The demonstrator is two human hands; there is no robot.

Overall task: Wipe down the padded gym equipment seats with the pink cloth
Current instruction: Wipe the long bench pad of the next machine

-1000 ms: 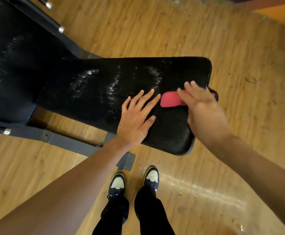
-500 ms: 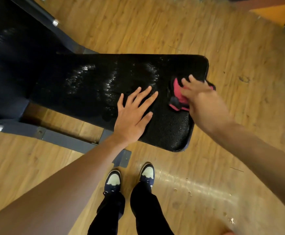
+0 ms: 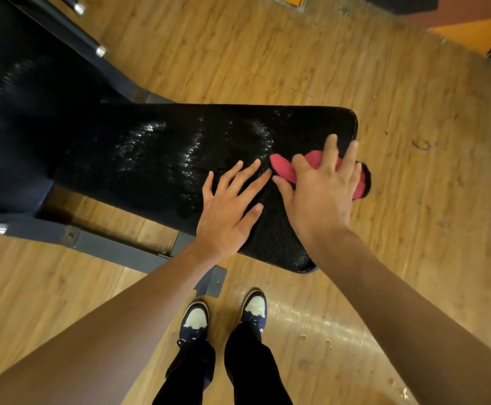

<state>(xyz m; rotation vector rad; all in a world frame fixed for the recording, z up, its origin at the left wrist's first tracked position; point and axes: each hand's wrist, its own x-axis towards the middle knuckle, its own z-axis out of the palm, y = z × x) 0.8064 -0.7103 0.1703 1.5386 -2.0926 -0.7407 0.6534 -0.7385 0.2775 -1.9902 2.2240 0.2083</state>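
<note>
While flat beside left hand (image 3: pixel 226 211), right hand (image 3: pixel 320 191) covers pink cloth (image 3: pixel 282 168).

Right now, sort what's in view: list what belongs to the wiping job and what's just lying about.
Job:
pink cloth, pressed under the right hand
seat pad, wet-streaked
left hand, flat on the pad
back pad, to the left

Lying about:
frame
floor, with scattered crumbs
orange panel, far corner
</note>
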